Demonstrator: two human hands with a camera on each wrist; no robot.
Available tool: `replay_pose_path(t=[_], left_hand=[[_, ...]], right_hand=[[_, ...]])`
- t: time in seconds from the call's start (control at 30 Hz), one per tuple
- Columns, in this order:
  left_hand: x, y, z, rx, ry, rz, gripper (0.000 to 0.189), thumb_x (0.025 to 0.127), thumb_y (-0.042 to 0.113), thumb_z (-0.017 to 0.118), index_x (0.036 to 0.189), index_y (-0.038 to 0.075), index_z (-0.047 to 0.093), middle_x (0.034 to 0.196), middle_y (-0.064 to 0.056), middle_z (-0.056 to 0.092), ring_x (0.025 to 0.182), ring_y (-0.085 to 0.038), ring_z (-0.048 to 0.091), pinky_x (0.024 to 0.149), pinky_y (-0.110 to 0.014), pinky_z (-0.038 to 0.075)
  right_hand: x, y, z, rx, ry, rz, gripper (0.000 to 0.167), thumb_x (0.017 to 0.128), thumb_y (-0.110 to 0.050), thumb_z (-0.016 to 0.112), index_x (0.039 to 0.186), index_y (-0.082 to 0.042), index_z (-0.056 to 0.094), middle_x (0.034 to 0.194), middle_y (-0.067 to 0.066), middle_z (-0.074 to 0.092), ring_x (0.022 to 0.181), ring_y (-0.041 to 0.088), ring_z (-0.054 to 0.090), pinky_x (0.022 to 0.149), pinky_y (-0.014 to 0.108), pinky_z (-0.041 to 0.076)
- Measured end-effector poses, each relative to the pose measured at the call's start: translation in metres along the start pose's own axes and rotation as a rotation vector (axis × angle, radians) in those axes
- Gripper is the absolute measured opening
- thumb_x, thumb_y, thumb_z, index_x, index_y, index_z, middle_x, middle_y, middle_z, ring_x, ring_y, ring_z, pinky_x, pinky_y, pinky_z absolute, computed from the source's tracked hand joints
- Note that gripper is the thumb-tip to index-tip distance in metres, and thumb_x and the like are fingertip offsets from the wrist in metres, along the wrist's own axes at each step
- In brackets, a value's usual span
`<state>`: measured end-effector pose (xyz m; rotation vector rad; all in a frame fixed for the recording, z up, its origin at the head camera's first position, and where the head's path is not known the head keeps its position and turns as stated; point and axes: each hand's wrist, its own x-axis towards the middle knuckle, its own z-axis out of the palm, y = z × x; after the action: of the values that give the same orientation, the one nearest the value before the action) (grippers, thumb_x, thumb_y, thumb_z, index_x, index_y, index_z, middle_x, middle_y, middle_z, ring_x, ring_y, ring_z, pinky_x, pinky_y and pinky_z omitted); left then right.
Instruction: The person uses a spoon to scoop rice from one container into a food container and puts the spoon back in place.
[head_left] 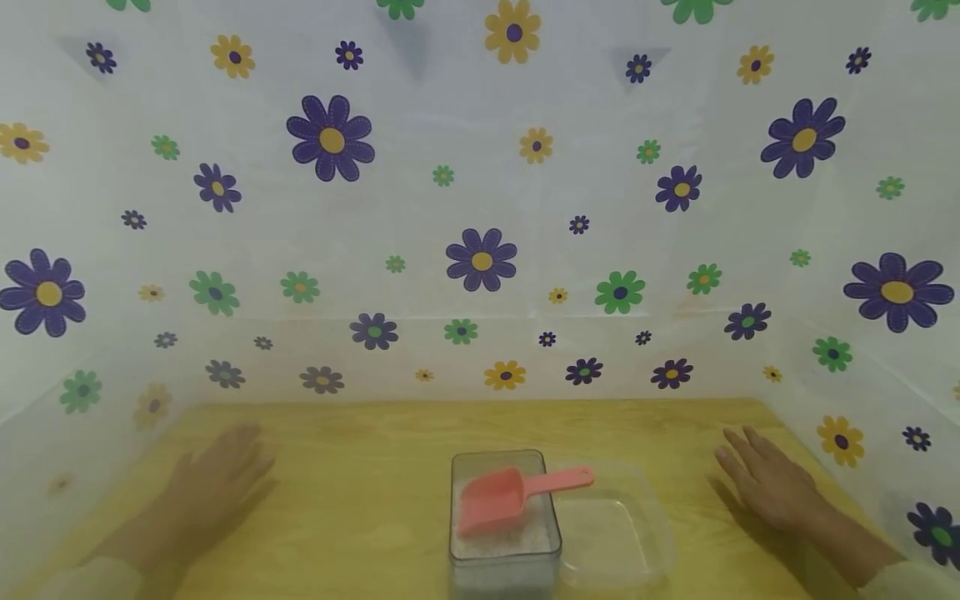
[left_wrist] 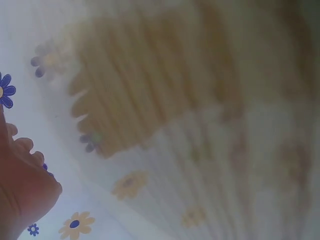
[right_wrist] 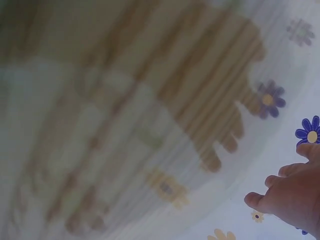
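In the head view my left hand (head_left: 219, 473) lies palm down at the left of the wooden table, its fingers extended and holding nothing. Opposite it, at the right, my right hand (head_left: 776, 485) lies the same way with fingers spread. Between them, at the front middle, stands a clear rectangular container (head_left: 504, 575) with white grainy contents (head_left: 528, 537). A pink scoop (head_left: 495, 500) rests on top, its handle sticking out over the right rim. Both hands are well apart from these things. Each wrist view shows part of its own hand at the outer edge.
Just right of the container lies a transparent lid (head_left: 618, 542), partly under the scoop's handle. The yellowish wood tabletop (head_left: 337, 483) ends at a white flower-print sheet (head_left: 420, 208), which rises at the back and along both sides.
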<state>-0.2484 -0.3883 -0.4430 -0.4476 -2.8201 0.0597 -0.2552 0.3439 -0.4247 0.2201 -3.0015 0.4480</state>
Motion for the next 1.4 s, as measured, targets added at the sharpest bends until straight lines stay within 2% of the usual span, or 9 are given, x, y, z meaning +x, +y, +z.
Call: replay_pose_path(t=[0.17,0.37,0.6,0.73,0.97,1.07,1.17,1.3,1.4], left_hand=[[-0.001,0.012,-0.018,-0.039,0.023,0.006,0.053,0.102,0.043,0.052,0.14,0.007,0.055,0.158,-0.025,0.027,0.14,-0.051,0.03,0.097,-0.083,0.019],[-0.003,0.028,-0.024,-0.062,0.077,0.031,0.049,0.1,0.037,0.057,0.137,0.005,0.057,0.153,-0.027,0.036,0.139,-0.052,0.032,0.098,-0.081,0.023],[0.008,0.051,-0.035,-0.393,0.027,-0.058,0.073,0.102,0.047,0.05,0.151,-0.004,0.033,0.155,-0.03,0.033,0.139,-0.054,0.031,0.109,-0.068,0.022],[0.01,0.056,-0.027,-0.423,0.034,-0.042,0.077,0.099,0.048,0.056,0.153,-0.001,0.032,0.154,-0.029,0.034,0.138,-0.053,0.033,0.11,-0.067,0.024],[0.018,0.064,-0.038,-0.486,0.026,-0.082,0.088,0.096,0.047,0.062,0.155,-0.004,0.022,0.154,-0.033,0.03,0.136,-0.057,0.033,0.108,-0.069,0.024],[0.022,0.067,-0.04,-0.462,0.025,-0.09,0.091,0.094,0.051,0.063,0.155,-0.003,0.023,0.154,-0.031,0.032,0.136,-0.056,0.034,0.108,-0.069,0.025],[0.026,0.073,-0.035,-0.414,0.06,-0.054,0.092,0.091,0.054,0.065,0.154,-0.001,0.028,0.153,-0.029,0.036,0.135,-0.053,0.038,0.107,-0.07,0.027],[0.034,0.071,-0.008,-0.326,0.126,0.006,0.093,0.089,0.057,0.066,0.156,0.005,0.028,0.154,-0.025,0.039,0.134,-0.049,0.042,0.103,-0.071,0.03],[0.038,0.075,-0.001,-0.291,0.149,0.023,0.094,0.087,0.058,0.066,0.156,0.006,0.029,0.153,-0.023,0.04,0.133,-0.048,0.044,0.102,-0.071,0.031]], right_hand=[[0.005,-0.003,-0.002,-0.003,0.045,-0.02,0.066,0.109,-0.041,0.026,0.148,0.012,0.033,0.15,0.043,0.023,0.133,0.063,0.027,0.099,0.077,0.028],[0.007,-0.012,-0.001,0.022,0.121,-0.074,0.062,0.109,-0.039,0.031,0.148,0.009,0.035,0.15,0.041,0.027,0.131,0.063,0.031,0.096,0.078,0.03],[0.007,-0.022,-0.003,0.051,0.199,-0.128,0.059,0.108,-0.037,0.035,0.15,0.005,0.034,0.154,0.035,0.029,0.134,0.059,0.03,0.098,0.079,0.025],[0.002,-0.024,0.001,0.041,0.203,-0.154,0.057,0.107,-0.036,0.041,0.148,0.003,0.039,0.153,0.034,0.032,0.131,0.06,0.034,0.091,0.081,0.029],[0.002,-0.025,0.004,0.088,0.288,-0.211,0.053,0.103,-0.034,0.05,0.143,0.0,0.045,0.151,0.03,0.037,0.129,0.056,0.037,0.085,0.077,0.031],[0.003,-0.029,0.004,0.129,0.315,-0.223,0.05,0.103,-0.031,0.052,0.142,0.0,0.046,0.15,0.029,0.038,0.129,0.054,0.037,0.084,0.074,0.03],[0.004,-0.035,0.004,0.167,0.334,-0.235,0.047,0.103,-0.029,0.052,0.14,0.001,0.048,0.147,0.029,0.041,0.127,0.054,0.037,0.084,0.072,0.029],[0.004,-0.043,0.004,0.229,0.36,-0.246,0.043,0.103,-0.025,0.052,0.137,0.001,0.05,0.14,0.029,0.047,0.124,0.052,0.038,0.084,0.07,0.028],[0.005,-0.048,0.004,0.253,0.376,-0.254,0.042,0.102,-0.024,0.053,0.136,0.001,0.051,0.137,0.029,0.049,0.122,0.051,0.038,0.086,0.07,0.027]])
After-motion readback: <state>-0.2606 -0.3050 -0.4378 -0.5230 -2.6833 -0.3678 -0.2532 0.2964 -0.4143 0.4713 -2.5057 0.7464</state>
